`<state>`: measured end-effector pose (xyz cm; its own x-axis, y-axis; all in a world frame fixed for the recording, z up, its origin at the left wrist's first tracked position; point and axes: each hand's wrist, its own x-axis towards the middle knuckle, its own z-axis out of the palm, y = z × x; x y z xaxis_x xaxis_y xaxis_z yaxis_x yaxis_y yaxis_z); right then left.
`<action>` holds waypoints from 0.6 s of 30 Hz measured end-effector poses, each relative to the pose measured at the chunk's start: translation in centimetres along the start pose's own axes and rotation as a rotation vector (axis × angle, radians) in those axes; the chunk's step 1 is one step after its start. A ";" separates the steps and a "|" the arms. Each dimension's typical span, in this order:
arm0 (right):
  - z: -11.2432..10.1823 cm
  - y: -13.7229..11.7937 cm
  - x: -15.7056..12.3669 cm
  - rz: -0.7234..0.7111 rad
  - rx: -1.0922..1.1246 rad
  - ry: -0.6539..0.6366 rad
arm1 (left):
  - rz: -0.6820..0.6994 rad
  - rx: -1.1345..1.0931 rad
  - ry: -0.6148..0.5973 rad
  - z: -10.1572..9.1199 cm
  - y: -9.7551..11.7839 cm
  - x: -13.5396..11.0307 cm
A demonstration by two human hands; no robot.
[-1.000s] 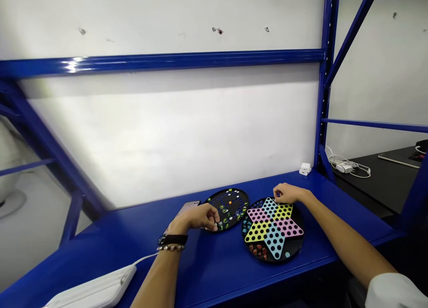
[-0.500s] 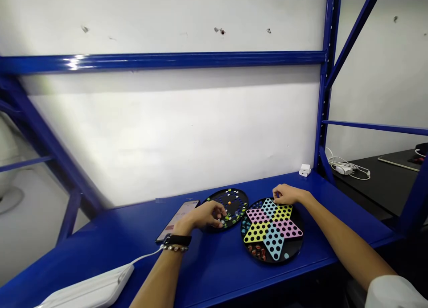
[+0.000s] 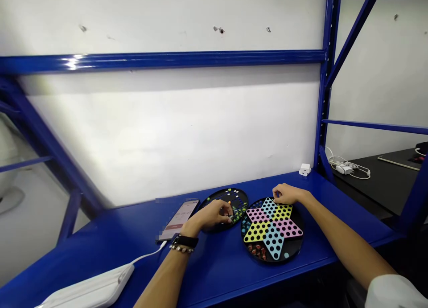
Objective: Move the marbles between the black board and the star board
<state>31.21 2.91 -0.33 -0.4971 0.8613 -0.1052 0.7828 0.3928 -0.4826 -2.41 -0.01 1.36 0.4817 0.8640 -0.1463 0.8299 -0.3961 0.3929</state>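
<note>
A round black board with a star of pink, yellow and light-blue fields lies on the blue shelf. Left of it sits a round black tray holding several coloured marbles. My left hand reaches into the tray, fingers curled in a pinch over the marbles; what they hold is hidden. My right hand rests at the far edge of the star board, fingers curled together. A few marbles lie in the board's rim pockets.
A phone with a lit screen lies left of the tray. A white flat device with a cable sits at the near left. A white plug stands by the blue upright. A black desk with cables is at right.
My left hand has moved right and farther into the marble tray. My right hand has stayed at the star board's far edge.
</note>
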 end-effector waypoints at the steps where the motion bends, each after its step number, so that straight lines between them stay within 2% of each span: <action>1: 0.0 0.0 0.0 -0.003 -0.001 0.001 | 0.000 -0.004 0.009 0.0 -0.1 0.0; 5: 0.0 0.1 0.0 -0.016 -0.007 0.006 | -0.023 -0.028 0.070 -0.7 -0.1 -0.4; 9: -0.1 -0.2 -0.2 -0.001 -0.008 0.000 | 0.020 -0.122 0.113 -1.3 1.9 -0.8; 13: 0.0 -0.3 -0.1 -0.005 -0.003 0.014 | 0.206 -0.242 0.075 -0.1 6.4 -0.5; 16: 0.2 -0.2 0.1 -0.010 -0.012 0.034 | 0.333 -0.240 0.037 2.0 10.9 -0.3; 18: 0.4 -0.1 0.2 -0.011 -0.015 0.050 | 0.431 -0.159 0.000 3.6 13.6 -0.4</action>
<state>30.88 2.90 -0.70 -0.4865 0.8718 -0.0567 0.7833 0.4064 -0.4704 9.73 -6.85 3.45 0.7737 0.6306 0.0611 0.5000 -0.6669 0.5525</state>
